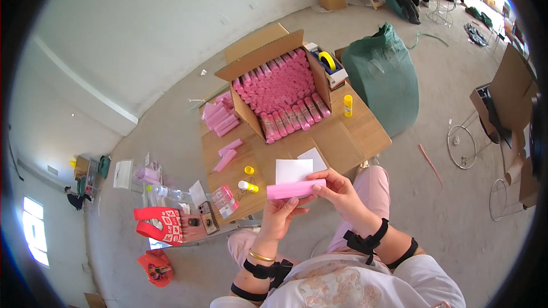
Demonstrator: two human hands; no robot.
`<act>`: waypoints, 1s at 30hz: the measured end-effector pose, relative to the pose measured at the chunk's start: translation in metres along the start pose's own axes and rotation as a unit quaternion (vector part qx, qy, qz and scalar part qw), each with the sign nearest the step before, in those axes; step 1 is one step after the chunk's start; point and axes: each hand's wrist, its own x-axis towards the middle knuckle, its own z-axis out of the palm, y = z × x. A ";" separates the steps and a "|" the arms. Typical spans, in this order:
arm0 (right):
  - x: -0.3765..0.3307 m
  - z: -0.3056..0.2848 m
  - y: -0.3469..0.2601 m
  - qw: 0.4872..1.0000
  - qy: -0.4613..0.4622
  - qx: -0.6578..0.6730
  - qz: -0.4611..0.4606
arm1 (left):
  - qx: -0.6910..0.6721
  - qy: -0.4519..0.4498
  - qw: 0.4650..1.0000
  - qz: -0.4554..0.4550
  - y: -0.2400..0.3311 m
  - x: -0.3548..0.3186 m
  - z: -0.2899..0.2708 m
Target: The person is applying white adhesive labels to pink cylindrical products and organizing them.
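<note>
Both my hands are raised at the near edge of the wooden table [365,115], around a smooth pink roll [288,189]. My left hand [278,215] cups its left part from below, thumb against it. With fingers and thumb closed, my right hand [341,193] grips its right end. A blank white paper sheet [294,169] stands up just behind the roll; whether it touches the roll is hard to tell. Another white paper [313,157] lies on the table beyond. A yellow glue stick [251,187] with a white end lies left of my hands, near a yellow cap [249,170].
An open carton [260,57] full of wrapped pink rolls stands on the table, with loose rolls [220,117] to its left. A yellow glue stick [348,106] stands at right, before a large green sack [381,74]. A phone [208,218] and red bag [162,223] sit at left.
</note>
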 end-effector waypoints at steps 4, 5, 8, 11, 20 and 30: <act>-0.012 0.021 -0.010 0.997 -0.045 0.052 -0.038 | -0.002 0.023 0.997 0.068 -0.002 -0.016 0.001; -0.014 0.026 -0.013 0.996 -0.061 0.056 -0.039 | -0.008 0.043 0.996 0.082 -0.002 -0.020 0.002; -0.019 0.032 -0.010 0.995 -0.080 0.035 -0.053 | -0.032 0.065 0.991 0.114 -0.003 -0.030 0.001; -0.023 0.035 -0.009 0.994 -0.099 0.006 -0.035 | -0.054 0.077 0.986 0.134 0.001 -0.041 0.005; -0.035 0.062 -0.023 0.993 -0.072 0.037 -0.081 | -0.098 0.115 0.976 0.158 0.012 -0.061 0.010; -0.039 0.079 -0.035 0.988 -0.127 -0.087 -0.020 | 0.042 0.082 0.987 0.133 0.045 -0.096 0.003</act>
